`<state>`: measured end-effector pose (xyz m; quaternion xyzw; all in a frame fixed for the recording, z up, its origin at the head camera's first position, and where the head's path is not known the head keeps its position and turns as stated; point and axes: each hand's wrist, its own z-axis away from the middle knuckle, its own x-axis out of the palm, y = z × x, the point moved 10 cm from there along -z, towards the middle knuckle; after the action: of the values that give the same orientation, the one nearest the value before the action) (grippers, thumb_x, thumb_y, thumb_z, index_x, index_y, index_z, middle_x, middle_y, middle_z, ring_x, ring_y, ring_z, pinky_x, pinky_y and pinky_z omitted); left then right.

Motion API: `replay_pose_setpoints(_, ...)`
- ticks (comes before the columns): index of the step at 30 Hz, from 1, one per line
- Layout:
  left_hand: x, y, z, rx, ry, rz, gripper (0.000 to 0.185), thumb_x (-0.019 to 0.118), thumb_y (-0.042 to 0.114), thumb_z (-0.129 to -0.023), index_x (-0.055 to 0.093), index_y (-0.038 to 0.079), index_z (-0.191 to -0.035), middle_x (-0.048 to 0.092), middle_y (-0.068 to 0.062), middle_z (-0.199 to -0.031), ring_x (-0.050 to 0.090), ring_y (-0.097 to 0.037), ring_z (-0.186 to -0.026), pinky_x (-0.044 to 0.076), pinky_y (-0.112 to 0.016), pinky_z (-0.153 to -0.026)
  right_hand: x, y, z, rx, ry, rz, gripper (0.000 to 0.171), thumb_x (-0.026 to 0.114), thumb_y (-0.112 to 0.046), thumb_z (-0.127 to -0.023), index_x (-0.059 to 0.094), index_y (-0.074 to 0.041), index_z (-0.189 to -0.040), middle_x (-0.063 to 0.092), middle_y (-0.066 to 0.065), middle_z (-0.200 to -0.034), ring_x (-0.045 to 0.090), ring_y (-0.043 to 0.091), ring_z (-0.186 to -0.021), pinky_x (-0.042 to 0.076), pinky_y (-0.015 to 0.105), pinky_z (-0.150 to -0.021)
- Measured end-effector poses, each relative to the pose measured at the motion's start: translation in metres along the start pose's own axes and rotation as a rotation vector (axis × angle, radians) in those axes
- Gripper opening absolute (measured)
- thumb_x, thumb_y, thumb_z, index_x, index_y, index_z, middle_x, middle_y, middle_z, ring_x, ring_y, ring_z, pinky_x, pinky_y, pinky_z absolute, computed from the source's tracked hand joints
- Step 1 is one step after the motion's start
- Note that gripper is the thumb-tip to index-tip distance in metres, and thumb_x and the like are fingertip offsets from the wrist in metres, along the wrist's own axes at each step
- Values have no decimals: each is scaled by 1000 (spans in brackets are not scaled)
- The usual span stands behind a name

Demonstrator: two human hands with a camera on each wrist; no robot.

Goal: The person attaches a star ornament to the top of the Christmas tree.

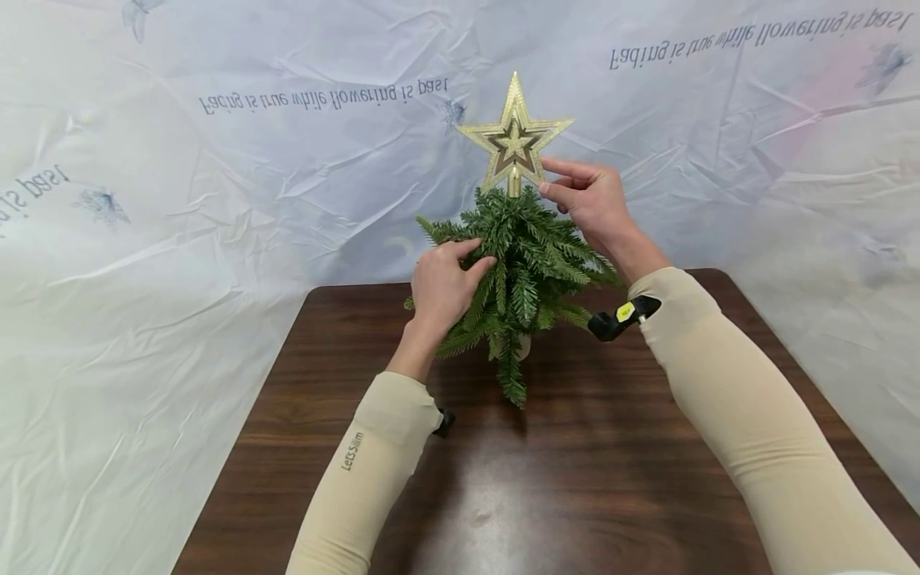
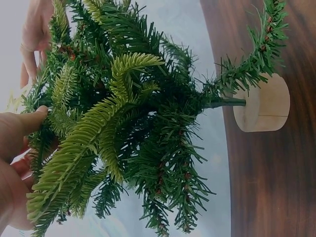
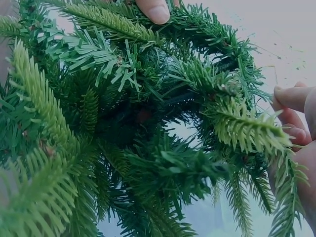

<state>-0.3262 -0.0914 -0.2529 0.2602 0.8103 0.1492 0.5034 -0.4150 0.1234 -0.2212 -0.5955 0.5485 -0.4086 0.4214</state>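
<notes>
A small artificial Christmas tree stands upright on a round wooden base. At its top is a gold glittery star tree topper, whose short socket meets the uppermost needles. My right hand pinches the star's lower right point between thumb and fingers. On the tree's left side, just below the top, my left hand holds the upper branches, its thumb and index finger reaching in among the green needles. The left wrist view shows the left thumb against a branch, with other fingers partly hidden behind the needles.
The tree is near the back edge of a dark brown wooden table. White sheeting with printed lettering hangs behind and beside the table. Branches spread out on all sides, one drooping low at the front.
</notes>
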Motion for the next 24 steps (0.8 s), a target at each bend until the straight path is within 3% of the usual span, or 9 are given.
replay_pose_setpoints(5, 1, 0, 0, 1, 2, 4, 43, 76, 41, -98, 74, 22, -136, 74, -11, -134, 45, -16, -52, 35, -27, -50, -1, 1, 0, -2, -1, 15, 39, 75, 3, -95, 74, -10, -132, 77, -8, -82, 55, 11, -67, 46, 21, -63)
replay_pose_setpoints(10, 3, 0, 1, -3, -16, 2, 43, 75, 42, -99, 73, 22, -137, 74, -11, -135, 42, -14, -50, 34, -26, -49, -3, 2, 1, 12, 17, 16, 41, 75, 4, -94, 74, -10, -133, 75, -7, -81, 55, 10, -67, 46, 20, -62)
replay_pose_setpoints(18, 0, 1, -1, -20, -64, -23, 46, 73, 43, -100, 71, 22, -140, 71, -11, -140, 42, -13, -52, 34, -27, -51, -4, -6, 4, -9, -2, 143, 40, 76, -5, -97, 73, -13, -137, 74, -11, -87, 51, 8, -68, 42, 20, -59)
replay_pose_setpoints(24, -3, 1, -1, -31, -110, -24, 50, 71, 46, -101, 67, 22, -145, 66, -12, -146, 40, -14, -46, 34, -28, -49, -11, -15, 12, -64, -34, 280, 37, 77, -12, -98, 75, -13, -134, 74, -16, -91, 63, 5, -81, 45, 20, -63)
